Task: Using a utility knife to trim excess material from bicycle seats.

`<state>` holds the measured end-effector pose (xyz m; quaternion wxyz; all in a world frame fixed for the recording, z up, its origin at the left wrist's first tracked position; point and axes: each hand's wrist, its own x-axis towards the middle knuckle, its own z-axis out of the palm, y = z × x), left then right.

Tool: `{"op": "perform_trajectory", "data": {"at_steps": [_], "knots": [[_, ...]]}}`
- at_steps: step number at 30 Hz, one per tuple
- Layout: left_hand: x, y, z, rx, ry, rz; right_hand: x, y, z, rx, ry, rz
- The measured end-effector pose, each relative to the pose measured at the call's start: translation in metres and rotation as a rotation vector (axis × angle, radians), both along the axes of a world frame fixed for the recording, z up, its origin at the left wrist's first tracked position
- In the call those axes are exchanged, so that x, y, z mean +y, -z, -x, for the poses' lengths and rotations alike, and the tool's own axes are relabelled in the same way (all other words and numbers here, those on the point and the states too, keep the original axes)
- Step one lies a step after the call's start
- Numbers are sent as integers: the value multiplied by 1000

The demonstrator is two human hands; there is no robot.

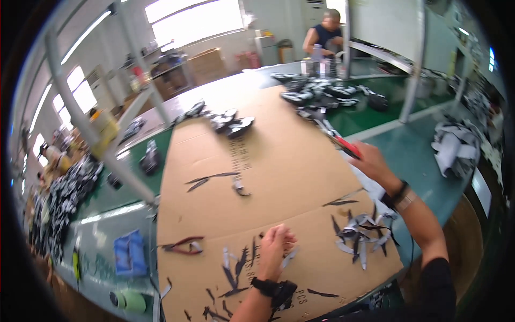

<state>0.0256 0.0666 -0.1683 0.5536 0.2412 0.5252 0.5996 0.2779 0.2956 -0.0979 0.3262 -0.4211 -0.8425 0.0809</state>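
My right hand is wrapped round a red-handled tool, out over the right edge of the cardboard sheet. The tool's tip points toward a pile of black-and-white pieces; blur hides its exact kind and whether it touches them. Low over the near part of the cardboard, my left hand has its fingers curled in. What it holds, if anything, is hidden. Dark cut strips lie left of it, and a heap of grey and black strips lies to its right.
Red-handled pliers rest on the cardboard's left side. Beyond its left edge are a blue bin and a green cup. A metal post rises at left. A person works at the far right.
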Motion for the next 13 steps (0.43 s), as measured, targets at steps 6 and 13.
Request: {"op": "perform_trajectory", "data": {"at_steps": [6,13], "knots": [[2,11,-3,-43,-37,-4,133,63,41,-37,296,11],[5,18,0,-1,4,94,183,86,53,-93,510,227]]}}
